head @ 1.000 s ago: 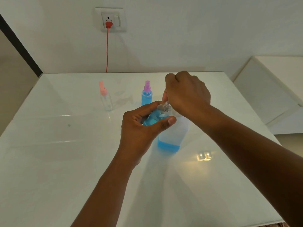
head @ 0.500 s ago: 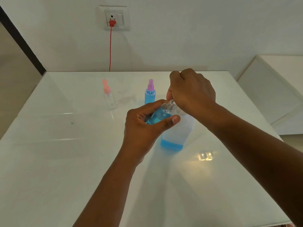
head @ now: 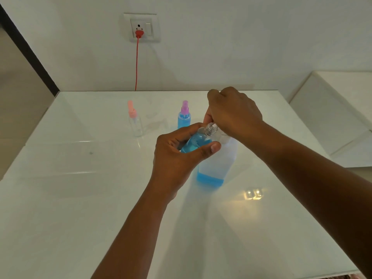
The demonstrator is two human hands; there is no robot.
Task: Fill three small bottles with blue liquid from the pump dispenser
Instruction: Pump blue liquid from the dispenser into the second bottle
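Note:
My left hand (head: 177, 158) grips a small clear bottle (head: 198, 138) that is tilted, uncapped and mostly full of blue liquid. Its open neck sits at the spout of the white pump dispenser (head: 216, 164), which holds a low layer of blue liquid. My right hand (head: 233, 111) is curled over the pump head and hides it. Farther back, a small bottle with a purple spray cap (head: 184, 117) stands full of blue liquid. To its left stands a small clear bottle with a pink spray cap (head: 134, 121), with no blue showing in it.
All of it sits on a glossy white table (head: 80, 198) against a white wall. A red cable (head: 137, 63) hangs from the wall socket (head: 142, 27) down behind the table. A white cabinet (head: 338, 117) stands to the right of the table.
Both hands keep their hold on the small bottle and the pump head. The view has shifted a little; the bottles on the table have not moved.

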